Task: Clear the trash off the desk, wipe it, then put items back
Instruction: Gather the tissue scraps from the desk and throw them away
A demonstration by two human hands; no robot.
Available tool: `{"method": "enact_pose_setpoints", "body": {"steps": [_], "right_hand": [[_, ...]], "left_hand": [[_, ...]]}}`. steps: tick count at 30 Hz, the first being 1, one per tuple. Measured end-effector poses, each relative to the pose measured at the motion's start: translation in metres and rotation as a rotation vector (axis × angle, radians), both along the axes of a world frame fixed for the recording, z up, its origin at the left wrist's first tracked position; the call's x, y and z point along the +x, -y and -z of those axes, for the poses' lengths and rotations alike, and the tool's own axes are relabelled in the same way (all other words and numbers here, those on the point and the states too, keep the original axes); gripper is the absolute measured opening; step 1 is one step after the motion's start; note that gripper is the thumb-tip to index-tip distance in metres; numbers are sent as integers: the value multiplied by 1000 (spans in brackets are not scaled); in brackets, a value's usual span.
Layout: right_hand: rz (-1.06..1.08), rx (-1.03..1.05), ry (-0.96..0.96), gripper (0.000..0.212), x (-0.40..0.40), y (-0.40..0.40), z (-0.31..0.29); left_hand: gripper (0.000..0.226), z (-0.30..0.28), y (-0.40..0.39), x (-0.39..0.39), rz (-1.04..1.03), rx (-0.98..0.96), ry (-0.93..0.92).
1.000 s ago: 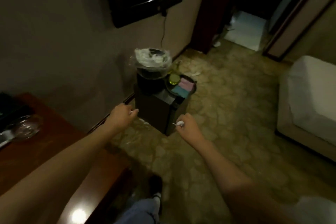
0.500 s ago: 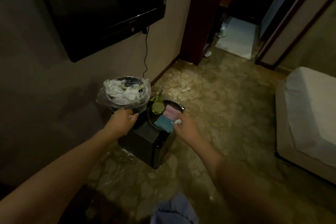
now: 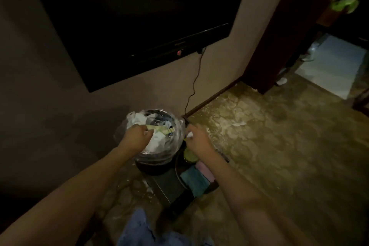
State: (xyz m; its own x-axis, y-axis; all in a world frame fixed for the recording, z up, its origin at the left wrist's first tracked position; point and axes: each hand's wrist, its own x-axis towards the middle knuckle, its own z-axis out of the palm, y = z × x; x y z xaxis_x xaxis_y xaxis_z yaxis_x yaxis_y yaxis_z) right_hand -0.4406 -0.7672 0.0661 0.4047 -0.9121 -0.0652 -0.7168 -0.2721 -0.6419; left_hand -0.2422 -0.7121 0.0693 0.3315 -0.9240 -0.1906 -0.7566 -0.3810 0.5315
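A round trash bin [image 3: 147, 161] lined with a clear plastic bag stands on a low black cabinet [image 3: 169, 183] by the wall, full of white crumpled paper. My left hand [image 3: 137, 136] is curled over the bin's opening, and what it holds is hidden. My right hand [image 3: 196, 139] hovers at the bin's right rim and pinches a small white scrap [image 3: 189, 135]. Beside the bin sits a dark tray [image 3: 178, 164] holding folded blue [image 3: 194, 180] and pink cloths [image 3: 205, 171] and a green round object [image 3: 189, 157].
A large black television [image 3: 129, 16] hangs on the wall above the bin, its cable [image 3: 196, 80] dropping to the floor. A dark wooden cabinet [image 3: 279, 42] stands at the right, a doorway beyond it. Patterned floor stretches to the right.
I have stepped closer to the bin. Both hands moved forward from in front of the cabinet to over the bin's opening, the right still pinching the white scrap.
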Motion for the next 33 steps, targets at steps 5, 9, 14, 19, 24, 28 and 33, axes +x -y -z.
{"method": "enact_pose_setpoints", "body": {"steps": [5,9,14,19,24,28,33], "right_hand": [[-106,107,-95,15,52,52,18],[-105,155,-152,22,92,77,44],[-125,213,-226,25,122,98,75],[-139,284,-286,35,135,115,97],[-61,395,-322,51,141,118,112],[-102,458,-322,49,137,117,120],[-180,466,-347,46,130,113,114]], "left_hand": [[37,16,33,21,-57,51,10],[39,39,63,54,-94,120,-33],[33,71,97,79,-20,235,-42],[32,103,116,90,-36,273,-116],[43,128,127,92,26,286,-134],[84,140,126,76,74,199,-72],[69,137,116,60,159,339,2]]}}
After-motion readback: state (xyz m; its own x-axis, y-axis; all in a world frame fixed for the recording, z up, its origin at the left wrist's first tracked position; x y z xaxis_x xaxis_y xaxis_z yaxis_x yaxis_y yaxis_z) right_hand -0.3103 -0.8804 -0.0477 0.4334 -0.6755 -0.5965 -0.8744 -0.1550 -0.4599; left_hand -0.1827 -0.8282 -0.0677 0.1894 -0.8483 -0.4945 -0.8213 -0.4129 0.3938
